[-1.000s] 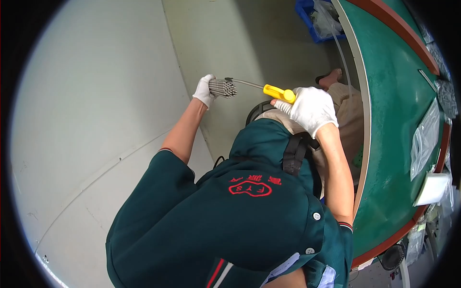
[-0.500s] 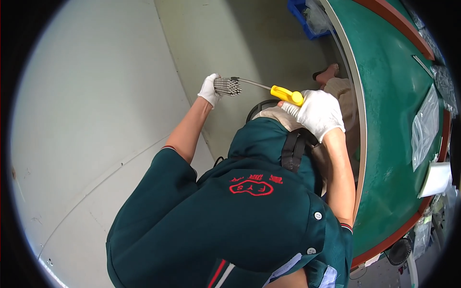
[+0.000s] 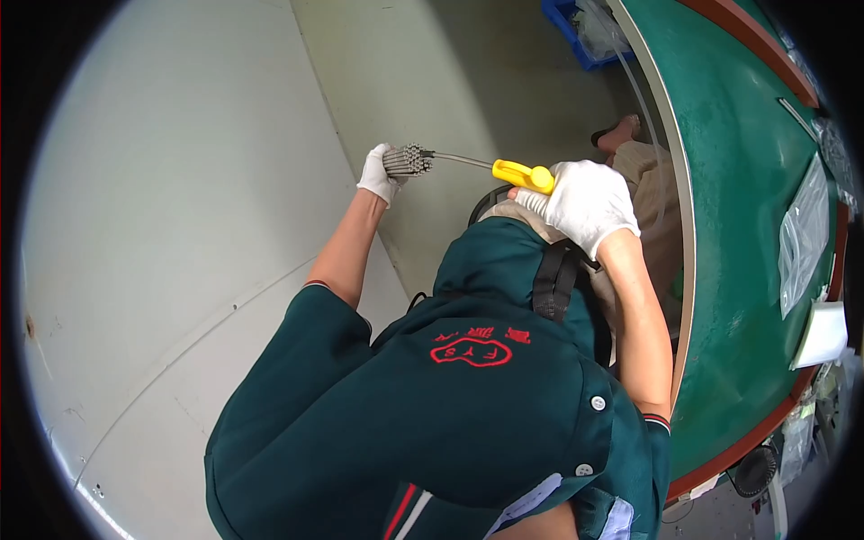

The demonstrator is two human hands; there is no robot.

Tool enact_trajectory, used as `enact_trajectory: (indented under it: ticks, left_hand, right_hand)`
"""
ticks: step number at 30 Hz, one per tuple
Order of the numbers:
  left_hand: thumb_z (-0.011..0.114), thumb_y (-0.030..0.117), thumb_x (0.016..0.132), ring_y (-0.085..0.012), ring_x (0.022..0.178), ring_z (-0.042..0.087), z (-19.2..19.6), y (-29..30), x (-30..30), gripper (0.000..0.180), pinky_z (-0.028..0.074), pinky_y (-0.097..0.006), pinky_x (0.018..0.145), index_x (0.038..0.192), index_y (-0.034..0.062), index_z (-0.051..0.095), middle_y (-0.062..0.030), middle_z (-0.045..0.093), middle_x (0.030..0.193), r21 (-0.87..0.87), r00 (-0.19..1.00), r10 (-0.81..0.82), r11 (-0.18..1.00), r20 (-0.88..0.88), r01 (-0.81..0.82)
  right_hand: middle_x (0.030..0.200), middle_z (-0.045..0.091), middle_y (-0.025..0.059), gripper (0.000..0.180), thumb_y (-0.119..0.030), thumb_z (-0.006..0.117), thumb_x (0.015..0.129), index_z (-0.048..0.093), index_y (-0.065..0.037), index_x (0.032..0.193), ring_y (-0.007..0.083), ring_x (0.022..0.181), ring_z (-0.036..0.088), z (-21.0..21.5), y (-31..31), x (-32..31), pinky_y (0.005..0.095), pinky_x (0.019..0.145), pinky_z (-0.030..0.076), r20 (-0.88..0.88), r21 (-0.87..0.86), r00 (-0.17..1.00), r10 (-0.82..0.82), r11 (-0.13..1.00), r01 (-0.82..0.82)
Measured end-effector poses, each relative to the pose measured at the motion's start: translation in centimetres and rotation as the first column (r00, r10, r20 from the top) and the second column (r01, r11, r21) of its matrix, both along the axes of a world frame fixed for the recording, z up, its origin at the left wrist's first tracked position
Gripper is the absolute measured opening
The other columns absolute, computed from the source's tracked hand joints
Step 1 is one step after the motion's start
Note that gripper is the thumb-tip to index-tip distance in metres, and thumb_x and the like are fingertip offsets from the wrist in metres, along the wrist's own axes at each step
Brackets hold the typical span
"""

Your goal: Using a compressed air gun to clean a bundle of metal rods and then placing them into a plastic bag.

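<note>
My left hand (image 3: 378, 173), in a white glove, is closed round a bundle of thin grey metal rods (image 3: 408, 161), held out away from my body. The rod ends face right. My right hand (image 3: 589, 207), also gloved in white, grips a yellow air blow gun (image 3: 525, 175). Its long, slightly bent metal nozzle reaches left, and the dark tip is at the ends of the rods; I cannot tell whether it touches them. A clear hose (image 3: 650, 108) hangs beside the table edge, and its link to the gun is hidden.
On my right stands a table with a green top (image 3: 733, 270) and a pale edge. Clear plastic bags (image 3: 801, 238) and a white pad (image 3: 821, 335) lie on it. A blue crate (image 3: 585, 58) holding plastic sits on the floor ahead. A pale wall (image 3: 198, 180) rises on my left.
The rod bundle and the blow gun have both shifted a little to the left. The nozzle tip has moved from the bundle's upper edge to the right side of its ends.
</note>
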State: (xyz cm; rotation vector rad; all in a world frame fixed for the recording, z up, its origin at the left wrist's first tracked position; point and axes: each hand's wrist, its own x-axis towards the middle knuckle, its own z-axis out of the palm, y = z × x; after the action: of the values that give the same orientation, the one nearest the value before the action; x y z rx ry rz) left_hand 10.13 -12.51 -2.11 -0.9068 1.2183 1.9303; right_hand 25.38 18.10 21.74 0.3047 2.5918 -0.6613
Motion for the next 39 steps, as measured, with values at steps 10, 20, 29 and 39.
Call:
enact_trajectory:
  ticks: [10, 20, 29, 39]
  left_hand:
    - [0.041, 0.025, 0.087, -0.0252, 0.062, 0.060, 1.5, 1.9, 0.6, 0.024, 0.055, -0.041, 0.060, 0.084, 0.0043, 0.053, -0.0121, 0.060, 0.075, -0.054, 1.000, -0.001, 0.999, -0.015, 0.000]
    - [0.038, 0.024, 0.088, -0.0218, 0.056, 0.057, 0.7, 2.0, 0.2, 0.026, 0.055, -0.038, 0.058, 0.077, 0.0047, 0.052, -0.0100, 0.058, 0.069, -0.007, 1.000, -0.027, 1.000, -0.011, 0.027]
    - [0.036, 0.025, 0.089, -0.0243, 0.062, 0.060, 2.0, 2.4, 0.2, 0.030, 0.052, -0.033, 0.052, 0.086, 0.0008, 0.054, -0.0129, 0.061, 0.075, -0.023, 1.000, 0.020, 1.000, -0.016, -0.021]
    - [0.039, 0.023, 0.087, -0.0151, 0.051, 0.054, 3.3, 2.9, 0.5, 0.023, 0.041, -0.026, 0.039, 0.080, 0.0105, 0.057, -0.0039, 0.060, 0.067, 0.029, 0.999, -0.018, 0.999, -0.045, 0.019]
  right_hand:
    - [0.059, 0.060, 0.0132, 0.058, -0.062, 0.062, 0.071, 0.066, -0.003, 0.069, 0.0292, 0.059, 0.060, -0.4, 0.2, -0.3, 0.0360, 0.057, 0.047, -0.013, -0.004, 1.000, 0.002, 1.000, -0.002]
    - [0.063, 0.062, 0.0132, 0.053, -0.059, 0.062, 0.072, 0.068, -0.006, 0.071, 0.0290, 0.061, 0.061, -0.3, -0.1, 0.0, 0.0374, 0.059, 0.047, 0.015, 0.009, 1.000, 0.002, 1.000, -0.002]
    - [0.063, 0.062, 0.0135, 0.057, -0.063, 0.060, 0.071, 0.068, -0.006, 0.072, 0.0301, 0.061, 0.061, -0.2, -0.3, 0.8, 0.0382, 0.059, 0.048, 0.035, 0.029, 0.999, 0.017, 0.999, -0.018]
    - [0.059, 0.061, 0.0115, 0.059, -0.065, 0.058, 0.071, 0.068, -0.006, 0.071, 0.0290, 0.059, 0.061, -0.3, -0.5, 1.6, 0.0369, 0.057, 0.048, -0.024, 0.036, 1.000, 0.011, 0.999, -0.010]
